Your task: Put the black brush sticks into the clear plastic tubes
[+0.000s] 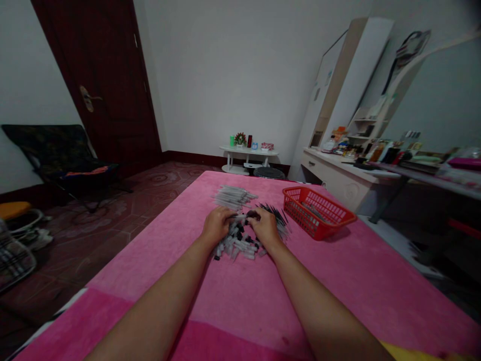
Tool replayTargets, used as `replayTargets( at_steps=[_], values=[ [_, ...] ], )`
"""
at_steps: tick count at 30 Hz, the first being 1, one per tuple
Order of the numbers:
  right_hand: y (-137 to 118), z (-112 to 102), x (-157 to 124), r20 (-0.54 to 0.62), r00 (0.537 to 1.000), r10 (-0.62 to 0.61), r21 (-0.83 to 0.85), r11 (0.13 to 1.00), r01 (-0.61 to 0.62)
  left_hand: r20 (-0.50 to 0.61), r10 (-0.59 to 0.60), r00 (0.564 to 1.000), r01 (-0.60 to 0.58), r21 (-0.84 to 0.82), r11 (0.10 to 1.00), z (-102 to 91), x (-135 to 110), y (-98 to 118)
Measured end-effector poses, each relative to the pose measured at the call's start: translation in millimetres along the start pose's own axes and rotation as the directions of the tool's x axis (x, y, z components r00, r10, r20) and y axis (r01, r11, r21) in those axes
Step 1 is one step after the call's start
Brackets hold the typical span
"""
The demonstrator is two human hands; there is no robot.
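Observation:
Both my arms reach out over a pink cloth (338, 281). My left hand (217, 224) and my right hand (265, 225) rest close together on a loose heap of small pen-like parts (237, 244), grey and black. The fingers of both hands curl down into the heap and meet around one thin piece between them; I cannot make out just what it is. A tidier bundle of grey tubes (233, 196) lies just beyond my left hand. A fan of thin black rods (277, 215) lies right of my right hand.
A red plastic basket (316, 211) with a few parts in it stands to the right of the heap. Beyond the cloth are a white low table (248, 152), a cluttered dresser (349, 175), a dark door (108, 85) and a folding chair (63, 155) at the left.

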State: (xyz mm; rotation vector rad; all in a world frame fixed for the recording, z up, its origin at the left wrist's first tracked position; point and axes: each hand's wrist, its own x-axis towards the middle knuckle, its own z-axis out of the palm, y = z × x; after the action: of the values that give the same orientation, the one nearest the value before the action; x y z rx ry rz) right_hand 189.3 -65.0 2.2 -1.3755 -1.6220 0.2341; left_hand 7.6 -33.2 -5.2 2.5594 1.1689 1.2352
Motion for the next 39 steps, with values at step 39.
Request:
replayTargets(
  at_steps=[39],
  values=[
    [-26.3,-10.7,-9.4,0.091,0.996,0.015,-0.297,0.955,0.013,-0.082,-0.021,0.996,0.009,-0.143,0.99,0.7,-3.5,-2.0]
  ],
)
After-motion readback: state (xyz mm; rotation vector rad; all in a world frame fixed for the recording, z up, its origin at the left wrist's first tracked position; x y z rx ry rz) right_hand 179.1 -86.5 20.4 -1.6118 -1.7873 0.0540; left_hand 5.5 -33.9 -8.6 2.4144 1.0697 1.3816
